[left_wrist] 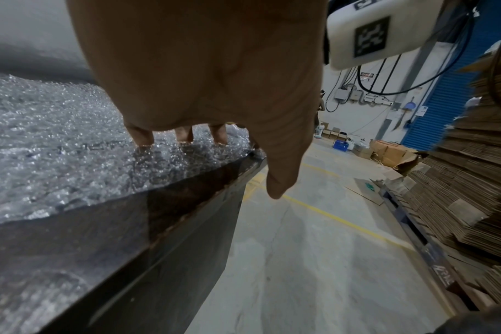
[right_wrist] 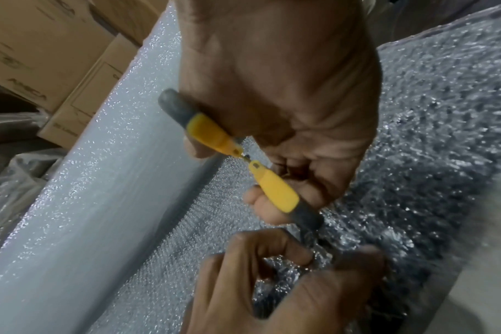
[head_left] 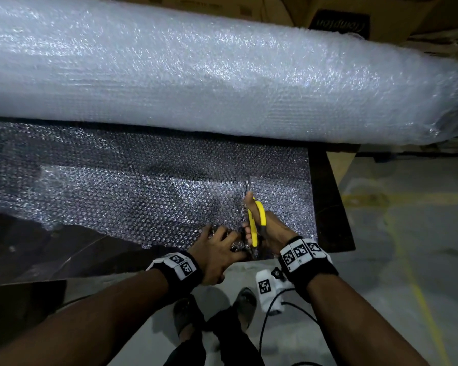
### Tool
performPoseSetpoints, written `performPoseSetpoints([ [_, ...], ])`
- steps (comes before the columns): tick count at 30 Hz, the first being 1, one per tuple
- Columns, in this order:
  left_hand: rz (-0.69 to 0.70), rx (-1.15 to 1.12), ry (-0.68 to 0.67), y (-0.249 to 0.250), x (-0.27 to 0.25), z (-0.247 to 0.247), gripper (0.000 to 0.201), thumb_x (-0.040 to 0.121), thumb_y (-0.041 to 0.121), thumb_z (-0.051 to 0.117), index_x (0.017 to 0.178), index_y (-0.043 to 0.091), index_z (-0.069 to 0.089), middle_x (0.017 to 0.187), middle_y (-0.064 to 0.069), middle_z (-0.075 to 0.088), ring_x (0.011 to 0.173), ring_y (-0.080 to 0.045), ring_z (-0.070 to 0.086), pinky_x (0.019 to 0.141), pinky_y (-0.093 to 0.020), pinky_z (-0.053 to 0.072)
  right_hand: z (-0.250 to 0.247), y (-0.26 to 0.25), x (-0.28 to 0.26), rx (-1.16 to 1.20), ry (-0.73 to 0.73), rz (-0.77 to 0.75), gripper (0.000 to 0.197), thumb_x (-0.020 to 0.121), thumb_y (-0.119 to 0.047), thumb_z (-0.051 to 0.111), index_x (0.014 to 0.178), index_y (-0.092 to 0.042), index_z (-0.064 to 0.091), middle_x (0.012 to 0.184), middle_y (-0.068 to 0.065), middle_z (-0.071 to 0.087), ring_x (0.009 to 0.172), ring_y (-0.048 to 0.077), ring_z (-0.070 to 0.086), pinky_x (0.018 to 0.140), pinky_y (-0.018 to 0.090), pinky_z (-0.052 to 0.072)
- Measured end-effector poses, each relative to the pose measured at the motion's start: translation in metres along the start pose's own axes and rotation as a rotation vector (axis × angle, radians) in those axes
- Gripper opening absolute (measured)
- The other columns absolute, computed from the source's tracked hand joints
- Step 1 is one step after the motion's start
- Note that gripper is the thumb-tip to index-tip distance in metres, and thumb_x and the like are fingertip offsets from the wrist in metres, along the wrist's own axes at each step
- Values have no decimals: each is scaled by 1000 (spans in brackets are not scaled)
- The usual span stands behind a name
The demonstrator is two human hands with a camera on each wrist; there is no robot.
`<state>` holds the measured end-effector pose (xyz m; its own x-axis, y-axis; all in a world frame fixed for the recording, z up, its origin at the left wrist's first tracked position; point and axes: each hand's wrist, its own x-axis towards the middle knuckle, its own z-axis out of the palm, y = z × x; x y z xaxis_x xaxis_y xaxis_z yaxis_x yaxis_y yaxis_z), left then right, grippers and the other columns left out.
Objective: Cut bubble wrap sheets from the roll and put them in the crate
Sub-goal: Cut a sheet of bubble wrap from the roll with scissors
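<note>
A big roll of bubble wrap [head_left: 222,75] lies across the back of a dark table [head_left: 331,196]. An unrolled sheet [head_left: 148,186] spreads from it toward me. My right hand [head_left: 265,228] grips yellow-handled scissors [head_left: 254,220], whose blades point away from me into a cut in the sheet. The handles [right_wrist: 272,185] sit in my curled fingers in the right wrist view. My left hand [head_left: 217,249] pinches the sheet's near edge just left of the cut, with bunched wrap [right_wrist: 286,278] between thumb and fingers. No crate is in view.
Cardboard boxes [head_left: 354,19] stand behind the roll. Stacks of flat cardboard [left_wrist: 472,180] rise to the right. Concrete floor with yellow lines [head_left: 413,286] lies right of the table's end. A cable [head_left: 265,331] hangs from my right wrist near my feet.
</note>
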<state>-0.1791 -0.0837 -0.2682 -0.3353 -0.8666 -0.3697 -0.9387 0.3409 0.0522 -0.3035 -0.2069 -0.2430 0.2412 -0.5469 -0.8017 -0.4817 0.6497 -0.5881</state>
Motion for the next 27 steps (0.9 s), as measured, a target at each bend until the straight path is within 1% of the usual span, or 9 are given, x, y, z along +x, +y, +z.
performPoseSetpoints([
  [3,-1,3,-9,0,0,0,80,73,46,74,140,43,30,148,-11,21,135,-37,23,108,-67,19,-2,-2,2,-32,-5,-20,82,65,-88,57,76,-7,60,52,2,56,42,19,54,44,25,45],
  [6,-3,9,-13,0,0,0,80,73,44,73,141,42,30,150,-11,22,136,-37,23,109,-67,18,-3,-3,1,17,0,-86,67,78,-75,61,74,-8,57,53,3,53,40,16,50,41,21,41],
  [10,0,7,-12,0,1,0,81,76,43,71,144,43,27,152,-11,21,137,-37,21,110,-67,16,-5,-10,4,20,-36,-35,78,67,-85,61,77,-8,61,57,4,57,46,20,55,49,28,48],
  [14,-2,4,-8,0,1,0,83,75,42,72,144,44,26,152,-11,20,136,-37,22,110,-66,15,-6,-11,5,-12,-21,-45,77,68,-83,61,77,-7,58,53,2,55,43,16,52,44,25,45],
  [16,0,0,-5,0,1,0,83,76,41,72,144,44,25,151,-11,20,136,-37,22,110,-66,15,-5,-11,2,2,-39,-31,80,66,-88,57,83,-9,59,57,2,57,46,18,55,49,27,48],
  [18,-2,-10,-22,0,1,0,82,77,41,72,143,44,24,149,-12,19,136,-37,20,110,-67,14,-7,-12,-2,14,-112,-1,84,68,-91,49,99,-14,57,68,6,61,54,21,59,56,32,54],
  [20,-3,-11,-35,0,2,1,79,77,41,73,142,41,27,147,-13,20,135,-37,21,109,-67,14,-11,-14,-10,28,-189,38,92,71,-92,44,109,-9,58,81,11,62,64,24,62,65,36,58],
  [23,-8,-5,-40,1,2,-1,73,79,40,72,139,37,32,146,-13,21,134,-37,21,109,-67,14,-21,-16,-21,63,-269,127,104,66,-94,47,103,2,63,86,13,65,75,26,65,75,38,58],
  [27,1,-6,-60,0,2,-4,70,81,40,72,140,35,35,150,-13,16,136,-38,20,109,-68,18,-29,-10,-36,85,-291,171,94,72,-88,54,98,2,65,88,13,66,81,28,64,84,39,57],
])
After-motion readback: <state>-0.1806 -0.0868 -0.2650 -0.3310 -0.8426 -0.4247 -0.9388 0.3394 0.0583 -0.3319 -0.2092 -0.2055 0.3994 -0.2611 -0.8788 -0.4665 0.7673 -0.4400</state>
